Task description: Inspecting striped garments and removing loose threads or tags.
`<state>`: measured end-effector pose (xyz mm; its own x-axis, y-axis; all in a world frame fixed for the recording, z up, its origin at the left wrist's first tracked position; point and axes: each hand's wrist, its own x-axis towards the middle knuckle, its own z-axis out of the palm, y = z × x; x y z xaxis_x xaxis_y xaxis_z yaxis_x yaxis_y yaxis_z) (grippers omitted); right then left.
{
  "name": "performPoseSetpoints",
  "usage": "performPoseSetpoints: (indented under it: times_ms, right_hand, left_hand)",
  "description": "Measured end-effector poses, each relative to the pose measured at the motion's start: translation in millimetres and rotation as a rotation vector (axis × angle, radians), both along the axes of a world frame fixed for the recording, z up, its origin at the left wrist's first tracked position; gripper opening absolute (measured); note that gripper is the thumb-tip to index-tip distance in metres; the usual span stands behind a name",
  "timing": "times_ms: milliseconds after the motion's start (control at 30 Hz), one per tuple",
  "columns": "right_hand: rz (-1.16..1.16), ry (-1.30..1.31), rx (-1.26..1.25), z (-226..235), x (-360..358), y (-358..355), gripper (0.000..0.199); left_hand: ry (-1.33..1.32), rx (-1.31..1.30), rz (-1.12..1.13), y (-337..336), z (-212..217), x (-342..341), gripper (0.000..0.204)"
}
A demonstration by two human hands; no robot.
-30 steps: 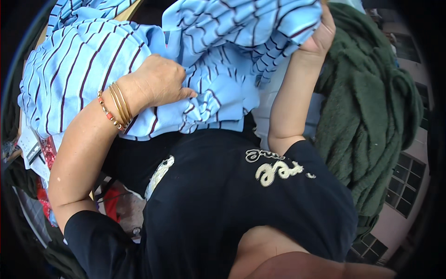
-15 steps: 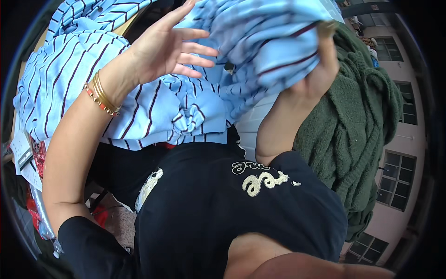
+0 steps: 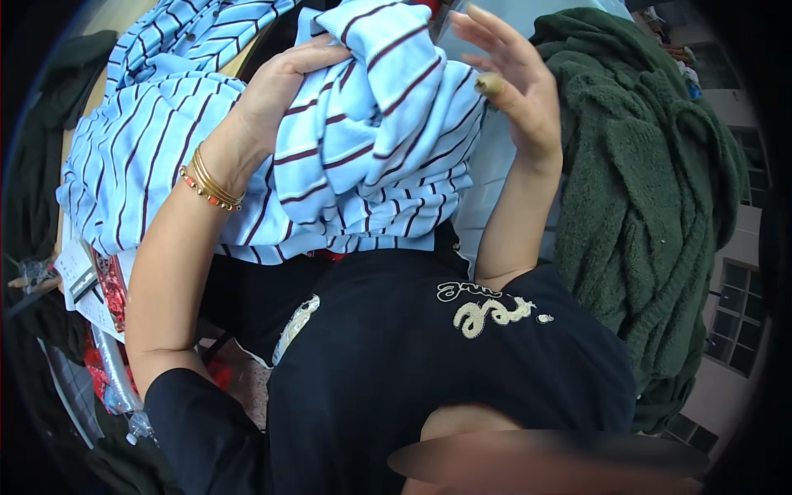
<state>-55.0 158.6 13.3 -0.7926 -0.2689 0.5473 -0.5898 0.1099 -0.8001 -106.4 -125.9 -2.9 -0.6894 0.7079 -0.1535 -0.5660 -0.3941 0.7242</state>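
Observation:
A bunched light-blue knit garment with dark stripes (image 3: 379,124) is raised in front of me. My left hand (image 3: 285,87), with gold and orange bangles at its wrist, is closed on the garment's left side; folds cover most of its fingers. To the right of the cloth, my right hand (image 3: 524,95) is lifted with its fingers apart and nothing in them. A tan covering (image 3: 488,84) wraps the tip of its thumb. More of the same striped fabric (image 3: 140,157) spreads under and left of my left arm, over my lap.
A dark-green knit pile (image 3: 643,198) lies close on my right. Between it and the stripes is a pale, smooth surface (image 3: 499,148). Papers (image 3: 78,268) and a clear plastic-wrapped roll (image 3: 115,371) are at the left. A light wooden edge (image 3: 239,54) shows at the far left.
My right hand has released the striped cloth and opened beside it. My left hand, open before, is now closed on the cloth, which has come down and to the left.

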Motion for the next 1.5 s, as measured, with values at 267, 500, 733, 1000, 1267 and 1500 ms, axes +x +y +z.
performPoseSetpoints:
  times_ms: [267,500,733,1000,1267,1500]
  right_hand:
    - [0.131,-0.285,0.121,-31.7,-3.8,-26.6,0.024]
    - [-0.043,-0.393,-0.450,-52.2,-21.4,-17.5,0.028]
    - [-0.111,-0.469,-0.759,17.1,-12.6,-41.6,0.013]
    - [0.054,-0.085,-0.884,59.5,-10.8,-32.9,0.018]
    - [0.147,0.063,-1.009,75.6,-13.8,-23.7,0.019]
    - [-0.101,0.240,-0.894,111.6,4.1,-23.6,0.022]
  left_hand:
    - [0.514,-0.415,0.080,-10.2,7.4,-14.4,0.028]
    - [1.015,-0.712,0.468,10.9,13.5,27.3,0.036]
    - [1.506,-0.914,0.765,55.2,9.2,79.6,0.037]
    - [1.144,-0.504,0.669,112.2,-10.2,88.6,0.057]
    - [1.053,-0.449,0.680,117.0,21.4,8.2,0.019]
    - [0.682,-0.053,0.249,54.8,60.2,36.7,0.019]
